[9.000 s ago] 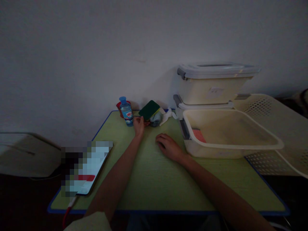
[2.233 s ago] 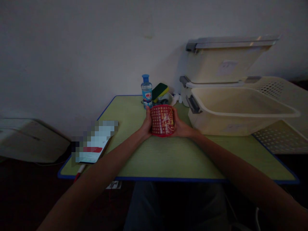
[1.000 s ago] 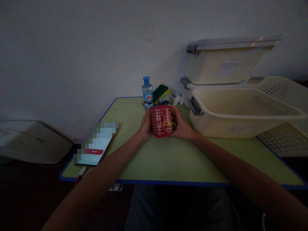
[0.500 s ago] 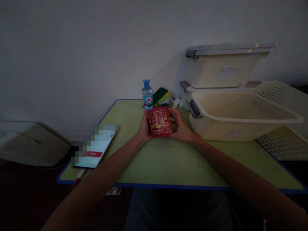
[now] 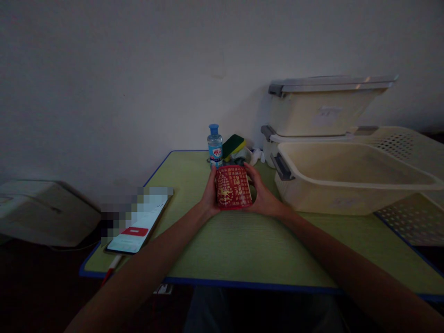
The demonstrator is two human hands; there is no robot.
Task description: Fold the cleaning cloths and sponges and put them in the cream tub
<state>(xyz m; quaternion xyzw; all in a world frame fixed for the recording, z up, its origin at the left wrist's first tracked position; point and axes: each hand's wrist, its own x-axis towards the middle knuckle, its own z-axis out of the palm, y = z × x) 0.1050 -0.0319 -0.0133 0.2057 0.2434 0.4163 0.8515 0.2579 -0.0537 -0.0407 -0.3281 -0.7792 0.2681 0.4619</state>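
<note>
Both hands hold a red drum-shaped container [image 5: 233, 187], printed with gold characters and a gold figure, in the middle of the table. My left hand [image 5: 209, 196] is closed around its left side. On the opposite side my right hand [image 5: 262, 196] grips it, the fingers bent behind and a gap showing near the thumb. Its top and back are mostly out of sight. Just behind stand a blue-capped bottle [image 5: 215, 148] of clear liquid and a green and yellow sponge [image 5: 234, 147], with a greyish cloth [image 5: 244, 155] beside them.
On the right of the green table [image 5: 249, 254] is an open cream bin [image 5: 322, 189]; lidded bins [image 5: 312, 108] are stacked behind it. A perforated basket [image 5: 412, 222] stands at the far right. A phone [image 5: 142, 224] with a cable [image 5: 111, 268] lies left. A white case [image 5: 48, 210] is beyond the table's left edge.
The red container has turned in my hands: its gold figure has shifted left and large characters now face me. The whole scene sits slightly lower in view.
</note>
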